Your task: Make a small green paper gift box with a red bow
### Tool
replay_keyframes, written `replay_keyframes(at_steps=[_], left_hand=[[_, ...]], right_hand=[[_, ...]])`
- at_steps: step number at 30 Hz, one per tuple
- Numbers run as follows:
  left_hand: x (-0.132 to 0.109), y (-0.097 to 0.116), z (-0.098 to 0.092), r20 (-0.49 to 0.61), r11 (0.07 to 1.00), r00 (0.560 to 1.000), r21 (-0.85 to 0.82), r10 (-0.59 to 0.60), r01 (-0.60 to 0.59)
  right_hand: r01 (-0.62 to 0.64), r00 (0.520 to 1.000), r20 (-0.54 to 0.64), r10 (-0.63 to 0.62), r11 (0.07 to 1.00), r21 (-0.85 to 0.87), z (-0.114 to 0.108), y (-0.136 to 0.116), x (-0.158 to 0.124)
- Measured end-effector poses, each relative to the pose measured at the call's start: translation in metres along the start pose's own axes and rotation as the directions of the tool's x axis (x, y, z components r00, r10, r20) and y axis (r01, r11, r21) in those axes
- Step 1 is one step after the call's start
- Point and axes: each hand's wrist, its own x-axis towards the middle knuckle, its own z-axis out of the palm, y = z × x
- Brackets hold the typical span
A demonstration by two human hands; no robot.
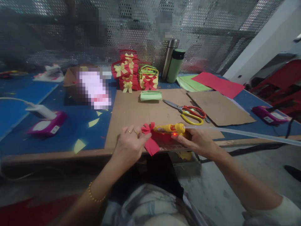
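My left hand (130, 141) pinches a red paper bow (151, 145) with looped top and a flat tail hanging toward the table's front edge. From the right, my right hand (199, 141) grips a yellow hot glue gun (170, 127) with a small red light lit on it. Its nozzle points left and meets the bow near the loops; whether it touches cannot be made out. A long translucent glue stick (237, 131) runs out of the gun's back to the right. Beneath both hands lies a cardboard sheet (131, 116).
Scissors (185, 110) with red and yellow handles lie beyond the gun. A rolled green paper piece (150, 95) sits before stacked red paper baskets (127, 70). Two bottles (176, 66) stand behind. Purple power strips (48, 124) flank the board; coloured paper (218, 83) lies at the right.
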Motion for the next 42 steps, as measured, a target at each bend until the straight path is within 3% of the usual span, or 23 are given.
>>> replay_keyframes(at_steps=[7, 20, 24, 30, 37, 42], left_hand=[[-0.0004, 0.0001, -0.0016, 0.026, 0.999, 0.999, 0.011, -0.031, 0.03], [0.0004, 0.0009, 0.0003, 0.107, 0.997, 0.994, 0.08, -0.032, 0.023], [-0.0002, 0.0012, 0.0029, 0.11, 0.995, 0.993, 0.095, -0.042, 0.032], [-0.0004, 0.0011, 0.004, 0.081, 0.997, 0.996, 0.071, -0.04, 0.034], [-0.0008, 0.0001, 0.0038, 0.076, 0.997, 0.997, 0.076, -0.03, 0.024], [-0.0009, 0.0003, 0.0037, 0.069, 0.997, 0.997, 0.072, -0.027, 0.022]], right_hand=[[-0.077, 0.996, 0.035, 0.081, 0.991, -0.108, 0.0059, 0.0064, -0.0007], [0.124, 0.99, -0.061, -0.13, 0.989, -0.084, 0.0094, 0.0099, -0.0003], [0.115, 0.991, -0.063, -0.119, 0.992, -0.057, 0.008, 0.0102, -0.001], [0.006, 0.998, -0.059, -0.007, 1.0, -0.024, 0.0031, 0.0083, -0.0037], [0.114, 0.992, -0.042, -0.117, 0.992, -0.057, 0.0043, 0.0034, 0.0016], [0.114, 0.993, -0.002, -0.115, 0.992, -0.062, 0.0056, 0.0049, 0.002]])
